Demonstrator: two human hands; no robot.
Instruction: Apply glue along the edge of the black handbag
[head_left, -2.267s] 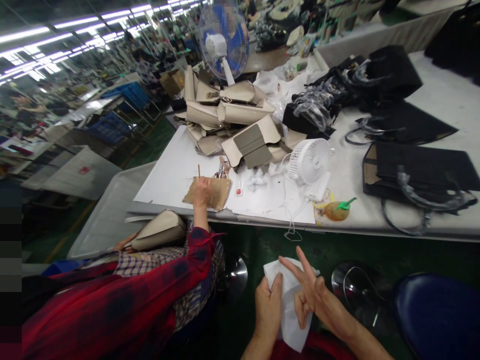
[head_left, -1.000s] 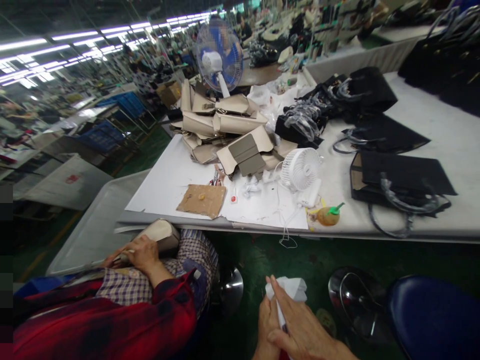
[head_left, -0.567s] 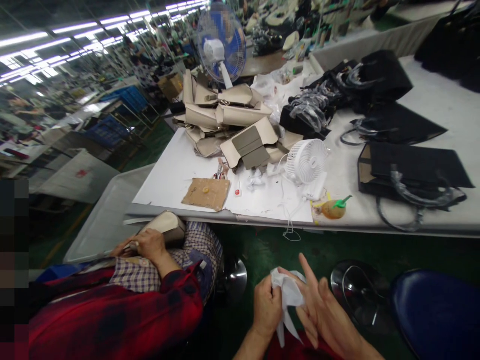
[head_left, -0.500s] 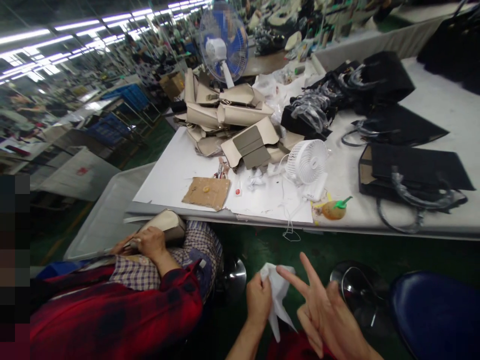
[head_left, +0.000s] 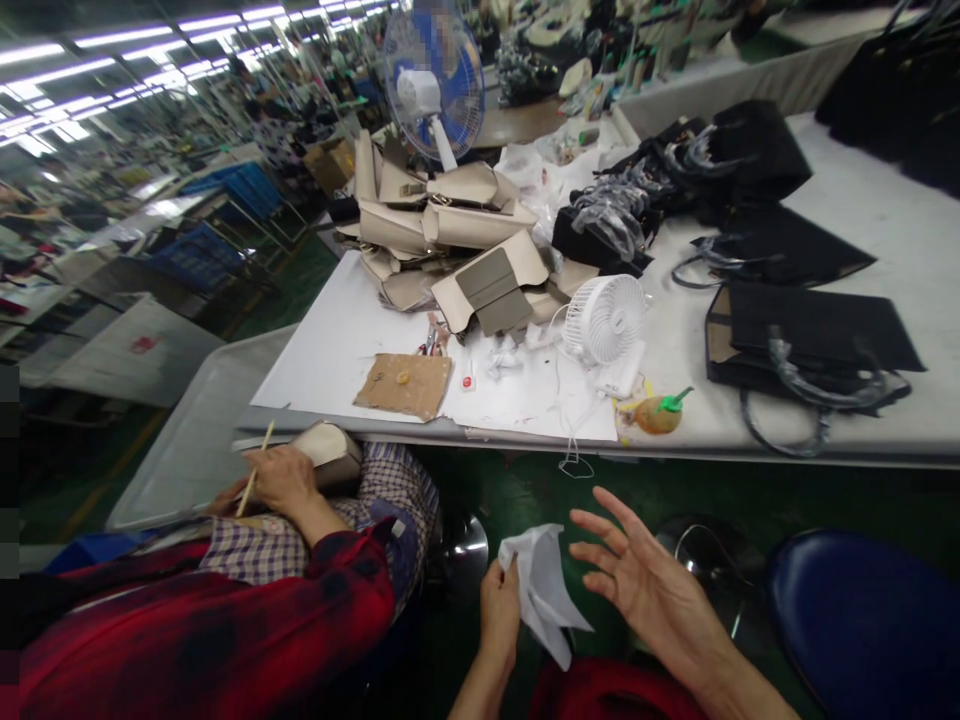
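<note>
Low in front of the table, my left hand (head_left: 499, 610) pinches a crumpled white sheet (head_left: 546, 590), thin like tissue or cloth, which hangs down to the right of the fingers. My right hand (head_left: 637, 575) is to the right of the sheet, apart from it, with fingers spread and nothing in them. Beyond both hands runs the front edge of the white table (head_left: 330, 330). A small white fan (head_left: 606, 320) stands on it, with an orange-brown, green-topped object (head_left: 660, 412) to its right.
At left, a person in a red checked sleeve (head_left: 315, 610) holds a thin stick (head_left: 256, 468) over a beige bag (head_left: 330, 455). Beige bags (head_left: 450, 220) are heaped on the table; black handbags (head_left: 817, 340) lie right. A cardboard piece (head_left: 405, 385) sits near the edge. A blue stool (head_left: 847, 620) stands right.
My right hand has opened from two extended fingers to all fingers spread. The white sheet hangs more unfolded from my left hand. The co-worker's hand has lifted, showing the stick.
</note>
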